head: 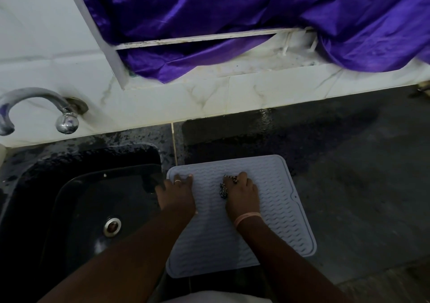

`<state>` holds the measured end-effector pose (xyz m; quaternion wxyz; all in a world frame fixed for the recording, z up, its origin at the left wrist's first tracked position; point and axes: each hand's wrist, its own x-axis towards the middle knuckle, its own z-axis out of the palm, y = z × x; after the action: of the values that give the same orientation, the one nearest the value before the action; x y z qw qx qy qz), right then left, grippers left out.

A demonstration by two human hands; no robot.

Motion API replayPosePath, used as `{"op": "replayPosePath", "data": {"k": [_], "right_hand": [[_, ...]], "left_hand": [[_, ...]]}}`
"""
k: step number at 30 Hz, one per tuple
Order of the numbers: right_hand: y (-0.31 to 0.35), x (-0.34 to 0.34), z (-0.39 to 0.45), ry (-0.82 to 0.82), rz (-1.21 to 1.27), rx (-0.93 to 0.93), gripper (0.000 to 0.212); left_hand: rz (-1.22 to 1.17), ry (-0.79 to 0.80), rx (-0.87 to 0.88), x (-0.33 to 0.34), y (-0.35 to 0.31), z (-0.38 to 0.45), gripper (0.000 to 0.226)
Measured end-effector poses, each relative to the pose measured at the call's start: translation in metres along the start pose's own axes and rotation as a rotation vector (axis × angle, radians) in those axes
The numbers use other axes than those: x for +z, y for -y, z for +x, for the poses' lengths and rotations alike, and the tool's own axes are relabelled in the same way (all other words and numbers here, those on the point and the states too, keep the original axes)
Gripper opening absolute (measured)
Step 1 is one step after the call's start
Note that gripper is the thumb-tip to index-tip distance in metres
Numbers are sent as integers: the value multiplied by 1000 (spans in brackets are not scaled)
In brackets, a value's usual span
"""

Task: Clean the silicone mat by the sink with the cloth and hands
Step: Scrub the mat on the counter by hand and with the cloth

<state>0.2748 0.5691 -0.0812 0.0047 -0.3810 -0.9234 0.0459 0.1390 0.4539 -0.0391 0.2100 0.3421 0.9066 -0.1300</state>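
A pale grey silicone mat [274, 200] with wavy ridges lies flat on the dark counter, just right of the sink. My left hand [178, 195] presses flat on the mat's far left corner, fingers straight, a ring on one finger. My right hand [242, 195] sits near the mat's middle and grips a small dark speckled cloth [224, 190], which is bunched under the fingers and shows only at the hand's left side. A pink band circles my right wrist.
A black sink [76, 200] with a metal drain [112, 226] lies left of the mat. A curved metal tap [35, 102] juts from the white tiled wall. Purple fabric [232, 18] hangs over the ledge behind. The dark counter [360, 163] has wet patches.
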Motion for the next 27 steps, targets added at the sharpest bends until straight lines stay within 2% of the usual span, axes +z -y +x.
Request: {"op": "replayPosePath", "data": {"k": [7,16,23,27], "right_hand": [[-44,-2,5,-42,44,97,43],[-91,-6,11,-40,158,384,36],[-50,-24,23,69,438,672,31],[-15,-18,21,97,619,659,42]], "left_hand": [[32,-22,-5,4,0,1,107],[36,4,-14,3,-2,4,110],[49,-18,22,5,-2,6,108],[49,-30,38,7,-3,6,107]]}}
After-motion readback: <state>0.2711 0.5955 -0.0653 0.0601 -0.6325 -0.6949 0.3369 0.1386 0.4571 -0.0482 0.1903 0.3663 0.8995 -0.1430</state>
